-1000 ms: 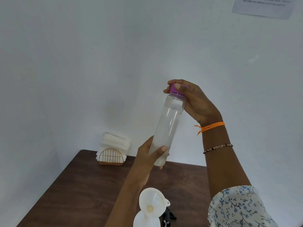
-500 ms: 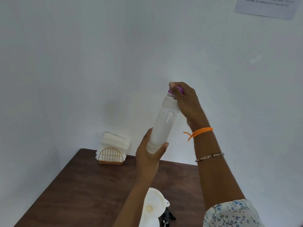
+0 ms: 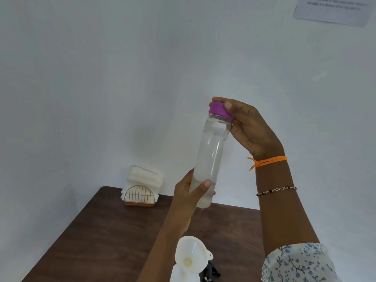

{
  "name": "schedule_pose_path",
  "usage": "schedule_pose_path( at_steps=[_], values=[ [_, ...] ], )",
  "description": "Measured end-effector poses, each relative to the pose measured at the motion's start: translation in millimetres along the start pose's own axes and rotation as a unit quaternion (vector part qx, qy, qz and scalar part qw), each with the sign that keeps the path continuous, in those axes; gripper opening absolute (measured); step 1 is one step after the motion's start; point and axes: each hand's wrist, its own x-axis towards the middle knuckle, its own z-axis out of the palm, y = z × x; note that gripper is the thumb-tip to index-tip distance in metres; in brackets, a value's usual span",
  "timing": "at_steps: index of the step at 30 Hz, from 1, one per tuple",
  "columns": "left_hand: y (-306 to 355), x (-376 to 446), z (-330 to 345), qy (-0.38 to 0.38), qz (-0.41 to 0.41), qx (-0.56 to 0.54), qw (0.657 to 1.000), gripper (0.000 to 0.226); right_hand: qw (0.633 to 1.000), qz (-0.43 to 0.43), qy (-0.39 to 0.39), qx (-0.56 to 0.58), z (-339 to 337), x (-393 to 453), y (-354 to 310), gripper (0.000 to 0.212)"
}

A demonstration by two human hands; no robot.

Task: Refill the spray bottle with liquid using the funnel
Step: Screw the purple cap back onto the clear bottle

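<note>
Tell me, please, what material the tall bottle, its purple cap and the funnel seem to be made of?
Tall bottle: clear, glossy, likely plastic; liquid shows through.
Purple cap: opaque matte plastic, probably.
Funnel: white, slightly translucent plastic, smooth.

The spray bottle under the white funnel is cut off by the bottom edge, so only its top is seen. A black part beside it is partly hidden and cannot be identified. The printed sheet on the wall is cropped by the top edge, its text too blurred to be read in full.
</note>
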Motion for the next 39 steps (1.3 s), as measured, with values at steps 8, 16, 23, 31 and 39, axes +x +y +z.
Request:
schedule_pose_path(
  at_steps=[8, 16, 23, 31, 39],
  values=[
    [-2.0, 2.5, 8.0, 0.142, 0.094, 0.178, 0.969, 0.063, 0.943, -0.027, 0.206, -0.261, 18.0, -0.3, 4.9, 0.012],
    [0.9, 0.4, 1.3, 0.11, 0.055, 0.126, 0.984, 0.057, 0.97, 0.03, 0.095, -0.22, 18.7, -1.5, -7.1, 0.023],
    [1.7, 2.5, -1.6, 0.075, 0.045, 0.07, 0.994, 0.063, 0.989, 0.06, -0.01, -0.136, 1.5, -6.4, -24.6, 0.031],
    [4.5, 2.2, 0.6, 0.066, 0.041, 0.043, 0.996, 0.063, 0.982, 0.023, 0.048, -0.184, 12.2, -6.2, -24.8, 0.022],
    [5.0, 4.4, -0.9, 0.064, 0.053, 0.051, 0.995, 0.054, 0.998, 0.045, 0.023, -0.035, 12.6, -7.8, -20.4, 0.024]
  ],
)
